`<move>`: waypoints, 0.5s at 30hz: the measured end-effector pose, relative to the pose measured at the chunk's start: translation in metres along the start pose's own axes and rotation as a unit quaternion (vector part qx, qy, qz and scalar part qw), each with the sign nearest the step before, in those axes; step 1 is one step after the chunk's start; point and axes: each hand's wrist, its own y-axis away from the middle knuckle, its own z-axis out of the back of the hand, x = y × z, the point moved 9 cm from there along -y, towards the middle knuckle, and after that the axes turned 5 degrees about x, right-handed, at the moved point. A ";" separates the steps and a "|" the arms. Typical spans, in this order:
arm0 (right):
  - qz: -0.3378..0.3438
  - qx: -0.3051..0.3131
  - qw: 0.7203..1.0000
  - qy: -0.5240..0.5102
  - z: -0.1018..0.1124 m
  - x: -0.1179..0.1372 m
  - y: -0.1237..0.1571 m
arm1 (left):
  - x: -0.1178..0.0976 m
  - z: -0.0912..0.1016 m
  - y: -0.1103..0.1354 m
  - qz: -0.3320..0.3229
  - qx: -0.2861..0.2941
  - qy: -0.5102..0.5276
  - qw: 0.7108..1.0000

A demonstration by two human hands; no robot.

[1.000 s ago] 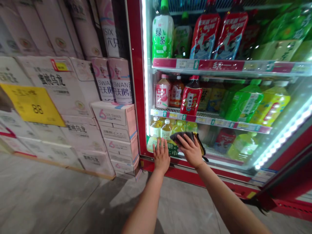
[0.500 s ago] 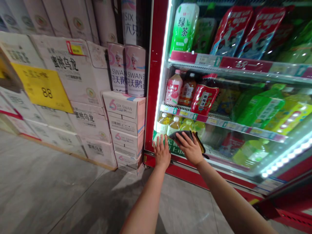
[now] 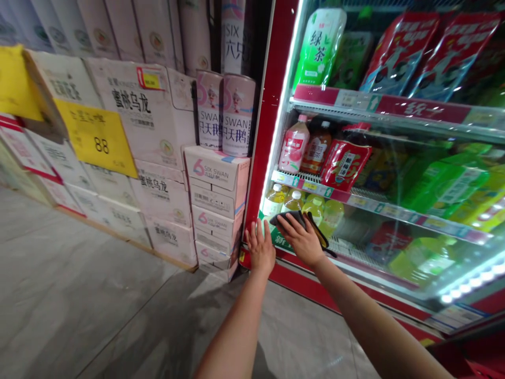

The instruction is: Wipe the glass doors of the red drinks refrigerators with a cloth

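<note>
Cloth (image 3: 320, 234) at frame centre, covered by slightly spread right-hand (image 3: 304, 245) fingers; long axis tilted down rightward. Left hand (image 3: 262, 253) placed just left, fingers apart, nothing held.

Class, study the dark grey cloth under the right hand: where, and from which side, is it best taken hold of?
Probably by pinching the dark grey cloth at its black-and-yellow edge, coming from the right. That thin edge juts out, uncovered, beyond the right hand, which lies spread across the cloth; the left hand crowds the opposite side.
</note>
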 end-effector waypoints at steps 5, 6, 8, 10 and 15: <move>-0.019 -0.019 1.000 0.007 0.019 -0.015 -0.012 | 0.011 0.006 -0.002 0.007 0.010 -0.007 1.000; -0.051 -0.036 0.998 0.012 0.025 -0.022 -0.020 | 0.013 0.007 -0.003 0.010 0.013 -0.006 1.000; -0.083 -0.059 0.995 0.017 0.029 -0.026 -0.035 | 0.017 0.010 -0.004 0.016 0.012 -0.004 1.000; -0.053 -0.051 0.997 0.013 0.018 -0.013 -0.047 | 0.022 0.012 -0.004 0.023 0.005 -0.005 1.000; 0.096 0.018 0.995 -0.007 -0.012 0.028 -0.057 | 0.031 0.021 -0.001 0.022 -0.018 -0.014 0.999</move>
